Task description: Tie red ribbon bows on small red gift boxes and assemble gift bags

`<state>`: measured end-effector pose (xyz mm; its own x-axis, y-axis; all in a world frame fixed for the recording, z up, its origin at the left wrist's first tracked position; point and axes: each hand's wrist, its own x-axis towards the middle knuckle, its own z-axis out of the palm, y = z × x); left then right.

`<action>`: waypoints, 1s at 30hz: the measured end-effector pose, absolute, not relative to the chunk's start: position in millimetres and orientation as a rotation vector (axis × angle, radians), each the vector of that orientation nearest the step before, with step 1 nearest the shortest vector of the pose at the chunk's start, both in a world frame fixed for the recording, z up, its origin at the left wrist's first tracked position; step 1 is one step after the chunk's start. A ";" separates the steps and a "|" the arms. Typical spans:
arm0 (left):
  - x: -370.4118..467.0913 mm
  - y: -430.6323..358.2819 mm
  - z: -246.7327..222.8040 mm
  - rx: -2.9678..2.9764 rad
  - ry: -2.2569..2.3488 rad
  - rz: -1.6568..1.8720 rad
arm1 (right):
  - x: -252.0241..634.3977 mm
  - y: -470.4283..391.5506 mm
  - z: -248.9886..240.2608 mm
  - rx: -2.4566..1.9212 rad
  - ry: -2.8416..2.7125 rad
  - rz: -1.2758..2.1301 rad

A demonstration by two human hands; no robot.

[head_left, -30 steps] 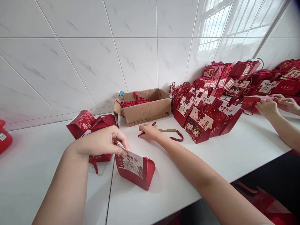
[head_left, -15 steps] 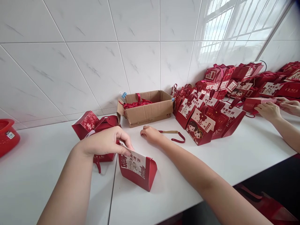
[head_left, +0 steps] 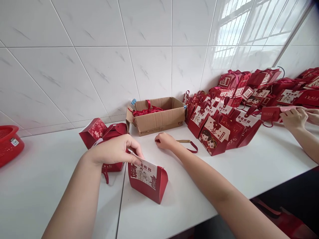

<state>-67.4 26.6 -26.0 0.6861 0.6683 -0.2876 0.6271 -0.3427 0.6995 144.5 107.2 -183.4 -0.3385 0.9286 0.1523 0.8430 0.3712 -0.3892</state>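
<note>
My left hand [head_left: 124, 151] pinches the top edge of a red gift box [head_left: 146, 182], which stands on the white table with a pale printed front showing two figures. Beyond it, my right hand [head_left: 164, 140] is closed low over the table, a dark red end poking out at its fingertips. A ribbon strap [head_left: 193, 147], tan on one face and dark red on the other, shows from behind that hand and curls to the right. The hand hides the part between, but the fingers appear to grip the strap. Several red boxes [head_left: 113, 130] sit behind my left wrist.
An open cardboard box [head_left: 161, 123] of red ribbons stands by the tiled wall. Several finished-looking red gift boxes with loops [head_left: 214, 137] crowd the right, with more stacked behind. A co-worker's hands [head_left: 295, 118] hold a red box at far right. A red basket [head_left: 11, 146] is far left.
My right hand has shifted slightly right, and a dark red end now shows at its fingertips. My left hand keeps its pinch on the gift box. The co-worker's hands moved a little right.
</note>
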 end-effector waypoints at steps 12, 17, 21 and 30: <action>-63.0 27.3 -24.7 2.213 1.135 0.233 | 162.0 105.8 -147.4 -1.424 -1.938 0.393; -49.2 35.6 -38.8 2.223 1.306 0.557 | 185.1 86.3 -95.2 -1.309 -1.664 0.335; -37.3 39.5 -52.4 2.162 1.305 0.743 | 196.1 56.7 -60.4 -1.046 -1.406 0.478; -19.5 35.3 -66.5 2.175 1.224 0.840 | 203.2 39.0 -51.0 -0.668 -1.857 0.876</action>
